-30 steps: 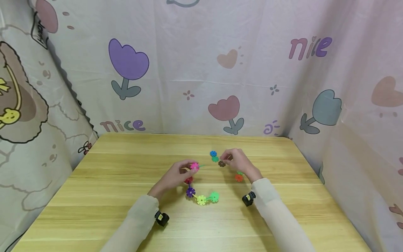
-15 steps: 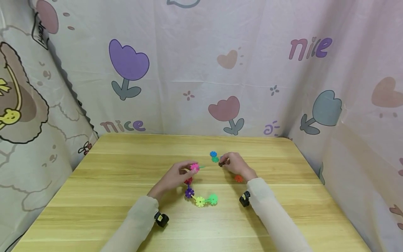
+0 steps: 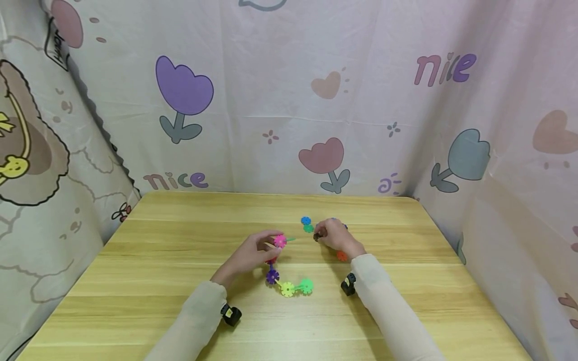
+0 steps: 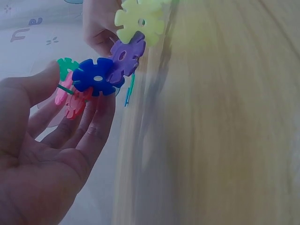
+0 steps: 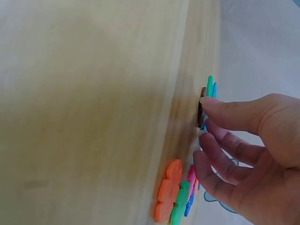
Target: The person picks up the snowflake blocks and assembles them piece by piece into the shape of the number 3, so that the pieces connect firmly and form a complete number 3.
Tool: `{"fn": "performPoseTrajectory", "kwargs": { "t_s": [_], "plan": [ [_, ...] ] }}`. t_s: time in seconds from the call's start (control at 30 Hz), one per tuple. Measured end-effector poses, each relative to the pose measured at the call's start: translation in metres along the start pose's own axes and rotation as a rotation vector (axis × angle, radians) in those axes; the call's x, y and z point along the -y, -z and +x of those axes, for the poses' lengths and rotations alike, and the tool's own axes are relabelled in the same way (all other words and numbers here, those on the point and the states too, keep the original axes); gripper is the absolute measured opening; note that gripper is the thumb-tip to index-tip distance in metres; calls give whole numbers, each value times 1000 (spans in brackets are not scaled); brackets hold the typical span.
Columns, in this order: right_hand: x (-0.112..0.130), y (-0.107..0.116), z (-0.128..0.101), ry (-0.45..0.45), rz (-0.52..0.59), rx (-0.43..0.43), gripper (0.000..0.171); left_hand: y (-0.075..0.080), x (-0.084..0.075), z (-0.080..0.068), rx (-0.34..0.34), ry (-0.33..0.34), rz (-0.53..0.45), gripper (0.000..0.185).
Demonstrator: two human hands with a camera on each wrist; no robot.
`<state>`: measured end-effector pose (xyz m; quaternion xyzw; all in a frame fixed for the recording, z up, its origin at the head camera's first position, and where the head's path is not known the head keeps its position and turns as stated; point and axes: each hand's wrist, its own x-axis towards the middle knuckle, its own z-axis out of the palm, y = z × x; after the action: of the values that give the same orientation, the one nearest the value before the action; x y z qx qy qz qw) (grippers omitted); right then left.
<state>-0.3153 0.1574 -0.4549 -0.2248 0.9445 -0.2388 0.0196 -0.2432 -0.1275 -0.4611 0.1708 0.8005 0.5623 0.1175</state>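
- Nearest the person, on the pale wooden table (image 3: 158, 260), lies a curved chain of interlocked plastic snowflake discs (image 3: 289, 283): a light green disc (image 3: 306, 286), a yellow disc (image 3: 287, 289) and a purple disc (image 3: 272, 276), rising from there into the left hand (image 3: 253, 253).
- Just beyond the purple disc, the left hand's fingers are curled round the chain's upper end; in the head view a pink disc (image 3: 280, 241) tops it, and the left wrist view shows a blue disc (image 4: 97, 78) and a red disc (image 4: 75, 103) pinched between thumb and fingers.
- Right of the chain, an orange disc (image 3: 341, 255) lies loose on the table, partly under the right wrist.
- Further from the chain, the right hand (image 3: 336, 236) pinches a small brown disc (image 3: 318, 235) between thumb and fingertips (image 5: 208, 101), at or just above the table; lift-off cannot be told.
- Just beyond the brown disc, a dark green disc (image 3: 308, 228) and a bright blue disc (image 3: 305, 220) lie loose, close together.
- Judging by this, the step in hand is picking up the brown disc; the next move would call for carrying it to the pink end and lining a slot up with a slot there before pressing them together.
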Motion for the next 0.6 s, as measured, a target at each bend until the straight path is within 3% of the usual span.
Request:
{"fn": "performPoseTrajectory", "kwargs": {
  "t_s": [0.2,0.6],
  "plan": [
    [2,0,0,-14,15,14,7,0,2,-1,18,-21,-10,50],
    [4,1,-1,20,15,25,19,-1,1,-1,8,-15,3,49]
  ]
}}
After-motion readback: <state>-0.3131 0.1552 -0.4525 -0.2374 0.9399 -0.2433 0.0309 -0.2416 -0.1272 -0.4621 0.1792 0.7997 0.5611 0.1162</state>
